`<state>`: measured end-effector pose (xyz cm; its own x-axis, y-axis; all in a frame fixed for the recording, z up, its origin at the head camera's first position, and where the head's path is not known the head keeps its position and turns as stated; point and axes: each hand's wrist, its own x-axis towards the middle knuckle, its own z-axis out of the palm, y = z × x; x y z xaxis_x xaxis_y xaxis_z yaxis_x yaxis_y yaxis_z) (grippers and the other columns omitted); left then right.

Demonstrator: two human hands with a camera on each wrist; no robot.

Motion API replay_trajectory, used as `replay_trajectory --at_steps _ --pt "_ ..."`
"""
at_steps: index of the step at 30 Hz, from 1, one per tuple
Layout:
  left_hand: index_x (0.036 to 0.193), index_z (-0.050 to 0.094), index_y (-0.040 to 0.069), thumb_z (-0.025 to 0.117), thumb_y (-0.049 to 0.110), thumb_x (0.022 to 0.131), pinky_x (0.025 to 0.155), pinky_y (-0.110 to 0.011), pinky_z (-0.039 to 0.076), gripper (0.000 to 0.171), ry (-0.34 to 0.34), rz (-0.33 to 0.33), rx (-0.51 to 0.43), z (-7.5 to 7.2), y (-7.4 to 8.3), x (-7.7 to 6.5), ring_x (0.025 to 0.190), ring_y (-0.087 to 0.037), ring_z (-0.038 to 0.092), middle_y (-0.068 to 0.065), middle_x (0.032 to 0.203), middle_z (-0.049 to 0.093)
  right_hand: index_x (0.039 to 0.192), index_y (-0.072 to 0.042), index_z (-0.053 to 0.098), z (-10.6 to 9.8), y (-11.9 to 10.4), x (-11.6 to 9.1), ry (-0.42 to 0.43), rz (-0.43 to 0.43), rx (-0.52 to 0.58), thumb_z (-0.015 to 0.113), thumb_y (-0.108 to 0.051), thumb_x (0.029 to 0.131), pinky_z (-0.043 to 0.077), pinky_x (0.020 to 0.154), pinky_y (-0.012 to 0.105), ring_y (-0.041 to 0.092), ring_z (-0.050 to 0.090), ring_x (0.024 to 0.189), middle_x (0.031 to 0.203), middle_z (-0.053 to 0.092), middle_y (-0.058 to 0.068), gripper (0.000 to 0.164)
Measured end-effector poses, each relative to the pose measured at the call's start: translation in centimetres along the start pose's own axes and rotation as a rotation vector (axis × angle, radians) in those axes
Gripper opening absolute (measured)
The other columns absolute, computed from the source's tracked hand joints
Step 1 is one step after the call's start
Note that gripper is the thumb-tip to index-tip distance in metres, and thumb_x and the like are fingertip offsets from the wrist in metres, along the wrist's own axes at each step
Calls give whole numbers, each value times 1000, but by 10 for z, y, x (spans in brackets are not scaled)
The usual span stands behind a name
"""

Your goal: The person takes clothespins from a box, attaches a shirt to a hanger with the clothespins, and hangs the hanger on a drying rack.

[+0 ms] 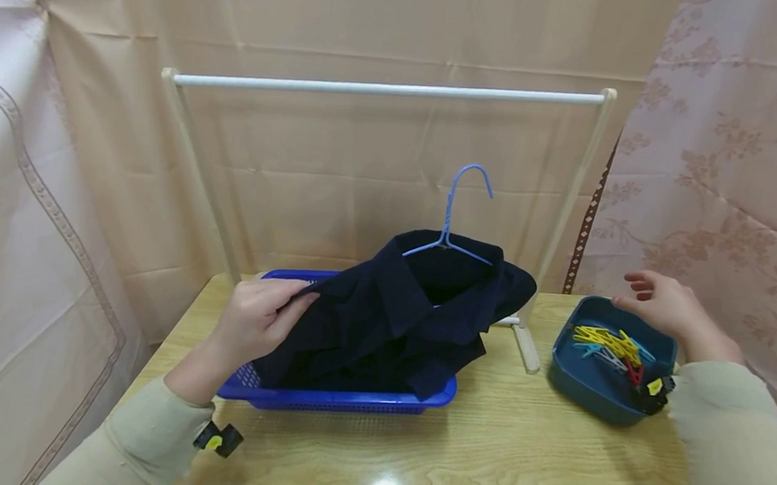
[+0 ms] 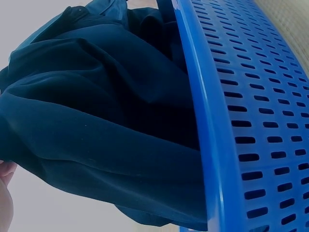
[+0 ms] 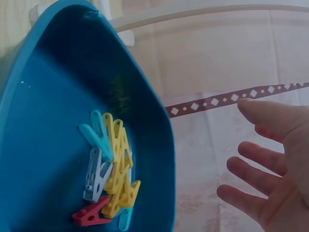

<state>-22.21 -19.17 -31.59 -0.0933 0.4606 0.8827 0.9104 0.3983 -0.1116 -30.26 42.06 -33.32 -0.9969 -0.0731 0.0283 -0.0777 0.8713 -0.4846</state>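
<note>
A dark navy shirt [image 1: 355,323] with a collar lies partly in a blue basket [image 1: 348,403], its neck around a light blue wire hanger [image 1: 449,209] whose hook points up. My left hand [image 1: 255,319] pinches the shirt's shoulder edge at the basket's left side. To the right, my right hand [image 1: 674,311] hovers at the back right rim of a dark teal tub [image 1: 578,391], fingers apart and holding nothing. Inside the tub lie several clothespins [image 3: 116,169] in yellow, turquoise, grey and red.
Behind the basket stands a white clothes rack [image 1: 387,90] with one horizontal bar across the top. Its right foot [image 1: 526,348] rests on the wooden table [image 1: 516,450] between basket and tub. Cloth curtains [image 1: 351,19] hang at the back and both sides.
</note>
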Motion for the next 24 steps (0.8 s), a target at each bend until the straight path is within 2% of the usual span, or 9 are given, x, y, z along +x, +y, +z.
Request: replay_trajectory --at_steps 9,16,24 --pt "96 75 -4 60 23 105 65 -39 61 32 -5 -2 6 0 -1 0 74 -25 75 -13 89 76 146 9 38 12 11 7 -45 -17 -37 71 -42 95 40 98 71 60 46 123 139 43 43 79" --pt "96 75 -4 60 23 105 64 -39 60 32 4 0 -1 0 -1 0 73 -25 75 -13 88 76 143 9 45 20 13 11 -72 -57 -57 74 -28 94 41 96 71 60 48 121 138 46 41 68" --pt "95 75 -3 61 23 105 63 -39 60 31 0 -2 5 0 -3 0 72 -25 74 -12 88 75 139 12 50 29 15 15 -129 -112 -106 79 -23 90 42 95 71 60 50 119 134 51 40 67"
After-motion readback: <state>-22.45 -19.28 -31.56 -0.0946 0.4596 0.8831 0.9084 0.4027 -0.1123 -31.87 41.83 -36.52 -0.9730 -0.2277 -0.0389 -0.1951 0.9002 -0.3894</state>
